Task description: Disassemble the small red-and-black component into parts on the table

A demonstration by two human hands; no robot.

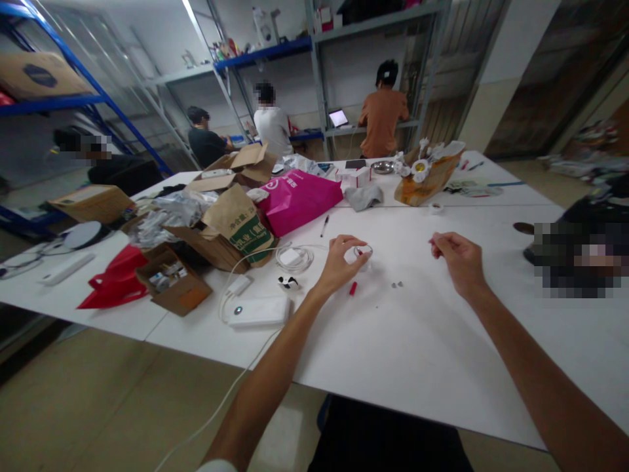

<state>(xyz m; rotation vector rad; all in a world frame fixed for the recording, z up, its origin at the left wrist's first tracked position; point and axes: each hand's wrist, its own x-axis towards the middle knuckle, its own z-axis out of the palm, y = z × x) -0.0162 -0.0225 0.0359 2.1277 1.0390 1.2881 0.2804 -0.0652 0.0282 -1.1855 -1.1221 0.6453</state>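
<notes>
My left hand [341, 262] is curled round a small clear cup-like container [364, 257], thumb and fingers at its round rim. A bit of red shows near the fingertips there. To the right and apart from it, my right hand [460, 262] is held above the table with thumb and fingers pinched together. What sits in that pinch is too small to make out. A small red piece [352, 288] lies on the white table just below the left hand. Two small grey pieces [397, 285] rest between the hands.
Left of my arm lie a white power bank [259, 312], a coiled white cable [295, 259] and a black-and-white item [288, 282]. Beyond are a pen [325, 226], a magenta bag [299, 200], open cardboard boxes [179, 288] and a grey cloth [363, 196]. Several people sit farther back.
</notes>
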